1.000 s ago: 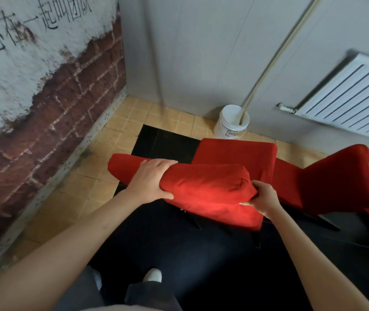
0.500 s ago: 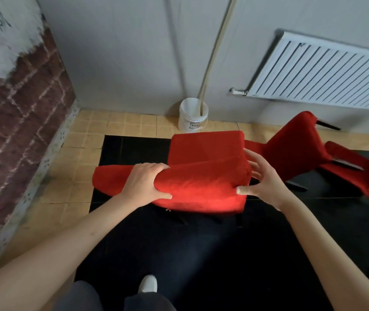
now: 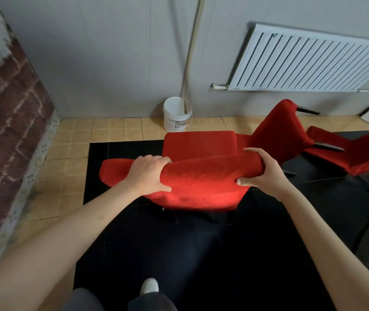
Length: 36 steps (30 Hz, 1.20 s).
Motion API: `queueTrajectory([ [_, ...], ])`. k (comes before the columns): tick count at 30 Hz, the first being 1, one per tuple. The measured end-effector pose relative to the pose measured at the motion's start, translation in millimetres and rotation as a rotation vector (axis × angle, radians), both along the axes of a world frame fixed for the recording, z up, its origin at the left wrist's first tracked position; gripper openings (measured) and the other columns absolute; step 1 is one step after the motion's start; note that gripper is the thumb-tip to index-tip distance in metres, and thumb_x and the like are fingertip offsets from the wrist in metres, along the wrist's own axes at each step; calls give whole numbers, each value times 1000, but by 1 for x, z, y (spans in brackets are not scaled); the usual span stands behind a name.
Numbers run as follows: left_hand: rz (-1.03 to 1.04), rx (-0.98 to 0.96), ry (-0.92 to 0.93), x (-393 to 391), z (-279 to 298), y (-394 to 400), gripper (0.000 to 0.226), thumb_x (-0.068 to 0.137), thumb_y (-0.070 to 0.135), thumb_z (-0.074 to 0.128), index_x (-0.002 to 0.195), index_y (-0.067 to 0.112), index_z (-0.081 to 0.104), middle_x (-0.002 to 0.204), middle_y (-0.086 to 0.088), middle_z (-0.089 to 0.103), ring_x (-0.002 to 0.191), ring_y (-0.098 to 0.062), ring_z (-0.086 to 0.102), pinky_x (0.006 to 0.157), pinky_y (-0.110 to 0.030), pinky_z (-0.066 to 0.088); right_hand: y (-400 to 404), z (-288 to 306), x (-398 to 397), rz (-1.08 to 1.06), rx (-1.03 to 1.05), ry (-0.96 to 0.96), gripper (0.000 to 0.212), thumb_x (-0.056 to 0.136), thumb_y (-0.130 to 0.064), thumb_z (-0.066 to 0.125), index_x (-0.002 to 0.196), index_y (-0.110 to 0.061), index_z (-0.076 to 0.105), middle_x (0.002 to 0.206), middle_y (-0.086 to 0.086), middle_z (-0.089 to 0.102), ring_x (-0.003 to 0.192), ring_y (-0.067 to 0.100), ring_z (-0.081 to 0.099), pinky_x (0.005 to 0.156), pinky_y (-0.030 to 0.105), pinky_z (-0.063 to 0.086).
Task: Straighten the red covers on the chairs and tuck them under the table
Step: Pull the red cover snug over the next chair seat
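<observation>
1. White shoe (image 3: 149, 285) on black mat (image 3: 156, 243), bottom centre.
2. Left hand (image 3: 147, 175) grips top edge of nearest chair's red cover (image 3: 201, 187); fingers curled over, thumb beneath.
3. Right hand (image 3: 261, 170) clamps the same backrest's right end, fingers wrapped over, thumb under.
4. Two more red chairs (image 3: 277, 133) to the right, on the mat.
5. White bucket (image 3: 177, 114) against wall; radiator (image 3: 309, 61) above right.
</observation>
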<state>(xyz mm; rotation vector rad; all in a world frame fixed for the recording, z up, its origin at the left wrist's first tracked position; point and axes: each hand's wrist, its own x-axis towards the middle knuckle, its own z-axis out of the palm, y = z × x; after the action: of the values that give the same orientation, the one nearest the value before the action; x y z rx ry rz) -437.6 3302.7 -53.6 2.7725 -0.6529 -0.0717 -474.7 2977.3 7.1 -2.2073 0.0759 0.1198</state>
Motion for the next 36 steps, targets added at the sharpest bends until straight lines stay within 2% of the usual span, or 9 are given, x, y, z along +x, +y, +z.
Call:
queueTrajectory([
  [5,-76,44,-31,22,17,-12,73,58,59,82,118,24,61,100,7,68,92,-17,62,89,-36,45,-6,-18,-23,-126,44,-39,70,51,-14,94,103,-46,60,104,-12,62,99,12,62,84,35,55],
  [9,-186,155,-46,27,21,-25,72,57,60,82,116,24,61,100,8,68,94,-16,63,89,-34,43,-4,-48,-61,-197,128,33,63,51,-10,94,100,-37,65,99,-8,67,95,15,65,86,46,56],
  [13,-212,233,-21,29,26,-28,70,55,55,86,113,22,61,100,6,66,96,-19,61,91,-36,41,15,-72,-79,-269,181,46,63,52,-8,94,102,-34,66,102,1,68,98,23,66,85,49,56],
  [17,-166,241,0,29,29,-24,67,55,52,87,109,21,64,96,4,67,94,-21,62,93,-36,41,21,-73,-75,-269,228,64,62,52,-12,95,101,-35,66,104,2,67,99,23,66,83,49,57],
  [20,-156,242,-3,25,30,-25,66,56,51,87,110,20,65,95,2,67,94,-22,62,92,-35,43,22,-68,-77,-270,235,75,61,52,-10,94,98,-38,66,103,-2,67,100,19,65,83,48,58],
  [24,-152,249,-6,18,32,-20,65,57,51,87,109,20,65,94,1,67,94,-21,61,91,-35,45,26,-65,-81,-262,251,116,59,55,-6,92,99,-35,66,104,0,67,100,22,66,82,47,58],
  [31,-187,271,-46,-12,27,0,62,57,55,85,105,20,67,90,3,68,89,-19,61,86,-31,43,35,-69,-102,-230,254,167,60,51,-8,95,97,-36,68,102,-3,69,99,20,67,80,42,58],
  [36,-185,275,-65,-33,26,16,58,58,58,83,100,20,68,84,4,67,84,-18,61,81,-29,44,45,-67,-112,-224,272,186,62,49,-6,95,96,-36,69,97,-4,71,95,17,68,71,33,56],
])
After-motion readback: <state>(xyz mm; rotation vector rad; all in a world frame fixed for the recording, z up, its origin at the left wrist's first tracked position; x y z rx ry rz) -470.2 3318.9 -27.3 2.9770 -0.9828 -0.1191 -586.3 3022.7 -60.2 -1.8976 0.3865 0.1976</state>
